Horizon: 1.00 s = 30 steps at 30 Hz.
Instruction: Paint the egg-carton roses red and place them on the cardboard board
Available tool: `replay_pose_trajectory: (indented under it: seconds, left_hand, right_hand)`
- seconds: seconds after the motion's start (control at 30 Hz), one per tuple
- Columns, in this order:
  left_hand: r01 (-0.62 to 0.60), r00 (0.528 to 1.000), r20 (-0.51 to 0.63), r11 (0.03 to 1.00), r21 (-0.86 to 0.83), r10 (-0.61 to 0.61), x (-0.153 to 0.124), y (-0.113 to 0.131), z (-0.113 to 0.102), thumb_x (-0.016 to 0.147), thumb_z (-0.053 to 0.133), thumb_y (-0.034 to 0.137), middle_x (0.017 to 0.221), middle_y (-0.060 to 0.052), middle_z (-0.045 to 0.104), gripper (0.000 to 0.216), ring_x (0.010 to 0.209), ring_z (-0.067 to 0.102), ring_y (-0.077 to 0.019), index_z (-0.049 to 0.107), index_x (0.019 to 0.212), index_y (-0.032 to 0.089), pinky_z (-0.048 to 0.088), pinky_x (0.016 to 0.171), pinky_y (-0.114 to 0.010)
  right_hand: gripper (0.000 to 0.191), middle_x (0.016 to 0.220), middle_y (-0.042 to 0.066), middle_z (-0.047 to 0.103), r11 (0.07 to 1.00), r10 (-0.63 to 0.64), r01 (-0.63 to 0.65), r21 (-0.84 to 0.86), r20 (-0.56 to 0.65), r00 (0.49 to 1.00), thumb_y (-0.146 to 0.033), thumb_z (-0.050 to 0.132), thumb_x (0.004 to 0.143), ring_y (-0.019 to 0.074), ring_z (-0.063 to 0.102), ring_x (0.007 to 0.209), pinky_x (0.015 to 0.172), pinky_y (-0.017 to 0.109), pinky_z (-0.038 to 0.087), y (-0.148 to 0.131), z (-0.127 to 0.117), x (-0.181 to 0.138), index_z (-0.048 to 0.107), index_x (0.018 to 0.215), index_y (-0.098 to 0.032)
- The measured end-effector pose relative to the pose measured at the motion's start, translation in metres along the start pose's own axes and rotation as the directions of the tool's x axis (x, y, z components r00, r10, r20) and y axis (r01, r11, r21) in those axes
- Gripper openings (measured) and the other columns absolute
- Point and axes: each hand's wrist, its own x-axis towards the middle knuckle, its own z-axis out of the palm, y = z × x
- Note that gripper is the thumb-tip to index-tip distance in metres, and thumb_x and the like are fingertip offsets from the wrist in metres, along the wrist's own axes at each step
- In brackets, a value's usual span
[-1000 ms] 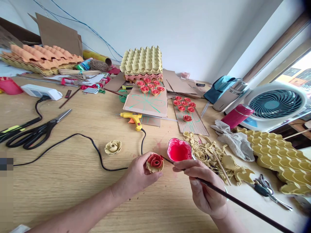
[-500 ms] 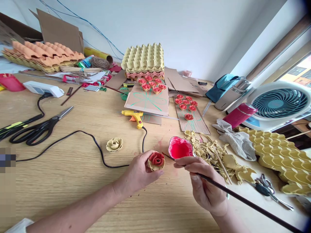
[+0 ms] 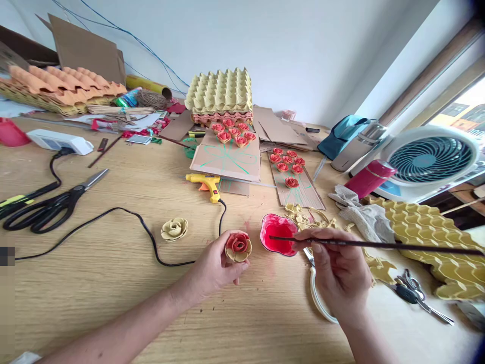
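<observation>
My left hand (image 3: 214, 265) grips a paper rose (image 3: 238, 246), red inside and tan outside, just above the wooden table (image 3: 113, 283). My right hand (image 3: 339, 273) pinches a long dark paintbrush (image 3: 379, 245) that lies nearly level. The brush tip reaches into a small cup of red paint (image 3: 278, 240) right of the rose. An unpainted tan rose (image 3: 174, 229) lies to the left. Painted red roses sit on two cardboard sheets (image 3: 229, 159) (image 3: 293, 184) farther back.
A yellow glue gun (image 3: 206, 183) and its black cord (image 3: 125, 217) cross the table. Black scissors (image 3: 49, 207) lie at the left. Stacked egg trays (image 3: 222, 96), tan scraps (image 3: 314, 220), a yellow tray (image 3: 435, 237), a grey cloth (image 3: 366, 220), a fan (image 3: 428, 162) and keys (image 3: 411, 293) surround the work area.
My right hand has swung the brush away from the rose, and its tip now dips into the red paint cup. The left hand still holds the rose, shifted slightly left.
</observation>
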Motion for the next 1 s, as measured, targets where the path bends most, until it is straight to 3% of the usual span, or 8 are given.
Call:
replay_pose_trajectory:
  seconds: [0.17, 0.37, 0.5, 0.73, 1.0]
  left_hand:
    - [-0.025, 1.0, 0.002, 1.0, -0.016, 0.025, -0.002, -0.002, 0.002, 0.073, 0.09, 0.031, 0.108, -0.006, 0.069, 0.057, 0.09, 0.079, -0.0253, 0.063, 0.123, 0.021, 0.059, 0.048, -0.021]
    - [-0.139, 0.989, -0.032, 0.985, 0.107, 0.143, -0.005, -0.003, 0.001, 0.079, 0.086, 0.031, 0.11, -0.006, 0.071, 0.045, 0.083, 0.075, -0.0224, 0.067, 0.119, 0.023, 0.059, 0.048, -0.023]
    - [-0.252, 0.962, -0.057, 0.95, 0.184, 0.266, -0.005, -0.005, -0.002, 0.081, 0.083, 0.024, 0.113, -0.008, 0.076, 0.039, 0.096, 0.077, -0.0242, 0.07, 0.117, 0.023, 0.064, 0.066, -0.026]
    - [-0.305, 0.939, -0.075, 0.913, 0.27, 0.336, -0.004, -0.014, -0.006, 0.081, 0.083, 0.02, 0.117, -0.008, 0.08, 0.04, 0.105, 0.077, -0.0246, 0.073, 0.119, 0.024, 0.066, 0.091, -0.034]
    - [-0.318, 0.932, -0.085, 0.907, 0.275, 0.352, -0.006, -0.008, -0.006, 0.08, 0.082, 0.017, 0.121, -0.008, 0.082, 0.043, 0.11, 0.078, -0.0251, 0.072, 0.121, 0.025, 0.063, 0.095, -0.033]
  right_hand:
    - [0.01, 0.107, 0.006, 0.085, 0.995, 0.014, -0.01, -0.099, 0.037, 0.999, -0.022, 0.064, 0.114, 0.0192, 0.087, 0.08, 0.076, 0.031, 0.074, 0.0, -0.001, 0.003, 0.069, 0.121, -0.026]
    - [0.015, 0.103, 0.004, 0.082, 0.927, -0.114, 0.168, -0.336, 0.174, 0.978, -0.017, 0.056, 0.115, 0.0168, 0.084, 0.08, 0.076, 0.026, 0.067, -0.01, -0.001, 0.011, 0.068, 0.117, -0.026]
    - [0.017, 0.099, 0.003, 0.082, 0.869, -0.197, 0.282, -0.407, 0.238, 0.951, -0.013, 0.053, 0.114, 0.0175, 0.081, 0.08, 0.077, 0.027, 0.064, -0.014, 0.001, 0.017, 0.064, 0.112, -0.026]
    - [0.017, 0.095, 0.004, 0.08, 0.868, -0.179, 0.308, -0.388, 0.333, 0.926, -0.013, 0.05, 0.114, 0.0185, 0.076, 0.072, 0.07, 0.028, 0.06, -0.012, 0.002, 0.017, 0.063, 0.113, -0.024]
    - [0.023, 0.105, 0.005, 0.082, 0.908, -0.211, 0.26, -0.328, 0.177, 0.961, -0.01, 0.059, 0.109, 0.0221, 0.083, 0.087, 0.08, 0.033, 0.067, -0.004, -0.008, 0.009, 0.071, 0.123, -0.024]
